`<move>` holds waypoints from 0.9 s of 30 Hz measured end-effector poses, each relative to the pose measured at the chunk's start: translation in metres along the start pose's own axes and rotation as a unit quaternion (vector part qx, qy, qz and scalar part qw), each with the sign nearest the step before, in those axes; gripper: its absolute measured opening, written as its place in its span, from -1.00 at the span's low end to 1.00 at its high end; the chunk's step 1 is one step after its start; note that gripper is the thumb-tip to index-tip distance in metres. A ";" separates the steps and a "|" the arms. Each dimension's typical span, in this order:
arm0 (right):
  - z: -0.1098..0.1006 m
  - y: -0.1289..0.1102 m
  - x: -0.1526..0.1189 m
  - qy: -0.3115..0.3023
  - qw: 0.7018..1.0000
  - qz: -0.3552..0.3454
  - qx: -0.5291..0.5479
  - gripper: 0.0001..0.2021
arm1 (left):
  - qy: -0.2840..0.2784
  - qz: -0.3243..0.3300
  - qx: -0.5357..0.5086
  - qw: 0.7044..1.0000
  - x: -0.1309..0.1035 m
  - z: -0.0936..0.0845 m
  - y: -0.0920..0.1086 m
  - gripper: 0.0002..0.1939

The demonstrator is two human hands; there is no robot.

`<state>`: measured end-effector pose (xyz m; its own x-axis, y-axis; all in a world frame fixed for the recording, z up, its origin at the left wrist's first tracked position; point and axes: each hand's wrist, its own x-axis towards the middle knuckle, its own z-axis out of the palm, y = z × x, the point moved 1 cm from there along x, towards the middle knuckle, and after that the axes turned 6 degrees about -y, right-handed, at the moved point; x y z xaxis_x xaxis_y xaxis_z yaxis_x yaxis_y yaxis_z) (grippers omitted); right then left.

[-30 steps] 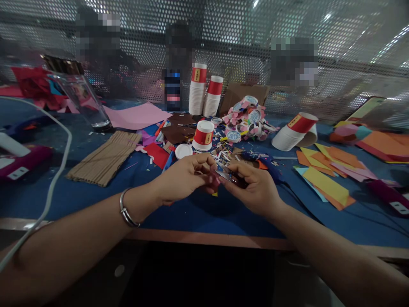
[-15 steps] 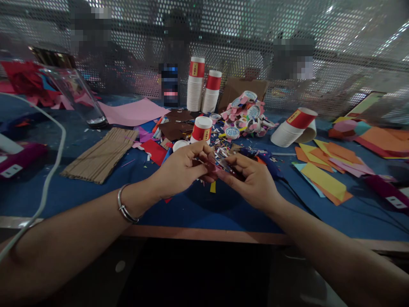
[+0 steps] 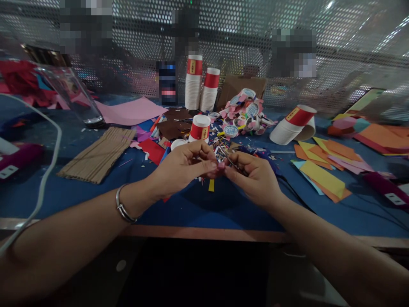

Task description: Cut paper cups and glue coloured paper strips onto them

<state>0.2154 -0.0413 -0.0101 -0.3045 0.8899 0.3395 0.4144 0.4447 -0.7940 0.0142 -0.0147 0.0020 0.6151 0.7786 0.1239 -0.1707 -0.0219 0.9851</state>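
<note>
My left hand (image 3: 194,164) is closed, with thumb and fingertips pinching a small piece of pink paper (image 3: 221,166). Facing it, my right hand (image 3: 254,172) is curled around slim dark metal scissors (image 3: 232,161), mostly hidden by the fingers. The right thumb and fingertip also meet the pink paper's edge. Just behind both hands stands a red and white paper cup (image 3: 200,128), upside down. Beside it a white round piece (image 3: 179,144) is partly covered by my left hand. Coloured paper scraps (image 3: 211,185) lie under and around my fingers.
Stacked paper cups (image 3: 193,89) stand at the back, near a heap of cut cup pieces (image 3: 244,115). Corrugated cardboard (image 3: 99,155) and a tilted-looking glass (image 3: 72,91) are at left. Coloured paper sheets (image 3: 326,175), a tipped cup stack (image 3: 289,125) and a dark cable (image 3: 297,194) are at right.
The scissors have shifted in my right hand, their metal now angled up and away from the paper. The small pink piece shows more plainly between my fingertips. The view has moved slightly.
</note>
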 end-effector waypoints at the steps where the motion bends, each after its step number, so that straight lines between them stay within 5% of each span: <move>1: 0.000 0.000 0.000 -0.002 1.000 0.002 0.001 -0.76 | 0.000 0.003 0.013 1.000 0.000 0.000 0.000 -0.83; 7: 0.002 -0.002 -0.003 -0.006 1.000 0.017 -0.002 -0.78 | 0.008 -0.021 0.026 0.999 0.001 -0.005 -0.002 -0.63; 22: 0.000 -0.003 -0.003 0.023 1.000 -0.003 0.013 -0.71 | -0.012 0.025 0.017 0.999 0.005 -0.007 0.001 -0.58; 27: 0.000 0.000 -0.005 0.043 0.999 -0.006 0.011 -0.70 | 0.011 -0.010 -0.012 1.000 0.005 -0.005 0.002 -0.59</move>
<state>0.2167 -0.0453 -0.0120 -0.2334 0.8906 0.3904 0.3926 0.4536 -0.8000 0.0130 -0.0076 0.0038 0.6021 0.7921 0.1007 -0.1765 0.0090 0.9843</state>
